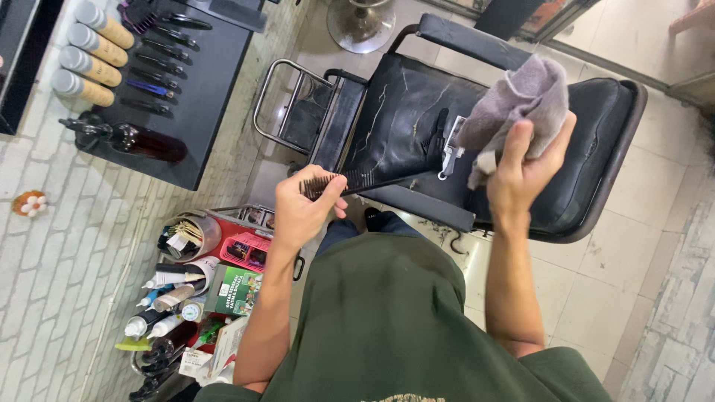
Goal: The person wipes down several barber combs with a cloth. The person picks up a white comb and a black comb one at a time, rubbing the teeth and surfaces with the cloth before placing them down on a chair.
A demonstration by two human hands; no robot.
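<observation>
The left hand [299,212] is pinching a black comb [350,182] level over the barber chair [417,112], fingers clamped (teeth exposed); the right hand [525,167] is gripping a grey cloth [521,97], bunched for wiping.

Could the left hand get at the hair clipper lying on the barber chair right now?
Probably not freely: the left hand is closed around a black comb. The hair clipper lies uncovered on the barber chair.
</observation>
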